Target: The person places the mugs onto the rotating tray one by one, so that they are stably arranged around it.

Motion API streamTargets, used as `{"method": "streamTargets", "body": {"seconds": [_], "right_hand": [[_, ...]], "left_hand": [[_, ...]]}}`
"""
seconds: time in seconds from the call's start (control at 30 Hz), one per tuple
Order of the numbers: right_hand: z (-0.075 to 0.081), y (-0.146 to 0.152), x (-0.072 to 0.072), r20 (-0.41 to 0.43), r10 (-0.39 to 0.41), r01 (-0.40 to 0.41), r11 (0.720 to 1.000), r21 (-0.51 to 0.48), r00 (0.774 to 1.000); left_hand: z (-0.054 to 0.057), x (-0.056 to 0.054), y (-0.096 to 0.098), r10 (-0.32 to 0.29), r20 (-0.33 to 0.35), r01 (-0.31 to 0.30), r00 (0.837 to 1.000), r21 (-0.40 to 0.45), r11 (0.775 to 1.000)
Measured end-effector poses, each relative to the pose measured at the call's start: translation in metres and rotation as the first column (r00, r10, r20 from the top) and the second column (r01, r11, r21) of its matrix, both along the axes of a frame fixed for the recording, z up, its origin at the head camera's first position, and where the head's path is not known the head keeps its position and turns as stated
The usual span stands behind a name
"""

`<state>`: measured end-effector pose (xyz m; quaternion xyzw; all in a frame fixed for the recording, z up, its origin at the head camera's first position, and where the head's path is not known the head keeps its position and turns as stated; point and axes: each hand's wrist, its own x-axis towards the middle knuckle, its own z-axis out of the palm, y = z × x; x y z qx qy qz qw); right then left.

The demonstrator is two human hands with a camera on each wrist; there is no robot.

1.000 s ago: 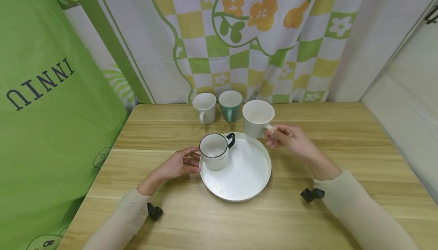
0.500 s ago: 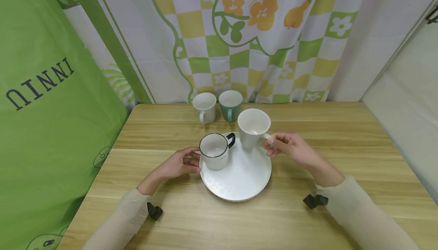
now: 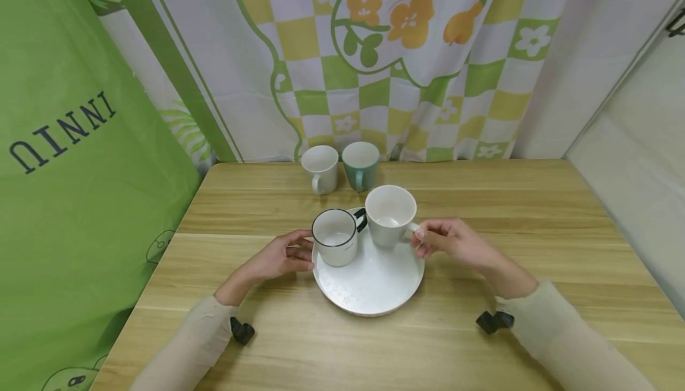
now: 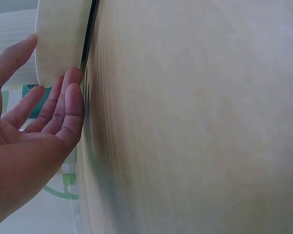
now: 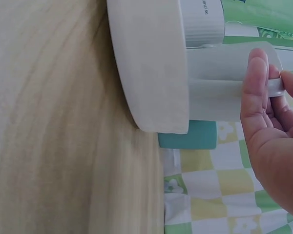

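A round white tray (image 3: 369, 290) lies on the table. At its left side stands a white enamel mug (image 3: 337, 253) with a black rim and black handle. My left hand (image 3: 278, 255) touches the tray's left edge, fingers extended and slightly bent; in the left wrist view the fingertips rest along the tray's side wall (image 4: 61, 44). With thumb and fingers my right hand (image 3: 455, 241) pinches the handle of a larger white mug (image 3: 386, 233), upright at the back right of the tray. In the right wrist view the tray's wall (image 5: 151, 68) hides whether that mug's base touches down.
Behind the tray, a greyish-white cup (image 3: 323, 180) and a teal cup (image 3: 366, 174) stand side by side, handles toward me. A patterned curtain (image 3: 396, 106) hangs at the table's far edge. Green fabric (image 3: 80, 201) hangs on the left.
My right hand has brought the larger white mug toward me and left, from behind the tray to over its back right part. The left hand and the black-rimmed mug have not moved.
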<state>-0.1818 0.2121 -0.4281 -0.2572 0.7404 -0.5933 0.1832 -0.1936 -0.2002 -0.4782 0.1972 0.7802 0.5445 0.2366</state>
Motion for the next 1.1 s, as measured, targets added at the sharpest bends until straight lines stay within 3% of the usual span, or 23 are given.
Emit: {"method": "streamTargets", "body": {"seconds": [0.4,0.7,1.1], "right_hand": [[-0.013,-0.002,-0.003,0.056,0.055,-0.058,0.996,0.061,0.997],[-0.018,0.0,-0.006,0.036,0.117,-0.118,0.991,0.054,0.993],[-0.019,-0.002,-0.009,0.13,0.009,-0.013,1.0,0.024,0.991]], "left_hand": [[-0.001,-0.002,0.0,-0.015,0.0,0.015,1.0,0.001,1.0],[0.003,-0.001,0.0,-0.02,0.011,0.02,1.0,0.011,1.0],[0.001,-0.001,0.0,-0.019,0.015,0.019,1.0,0.014,1.0]]}}
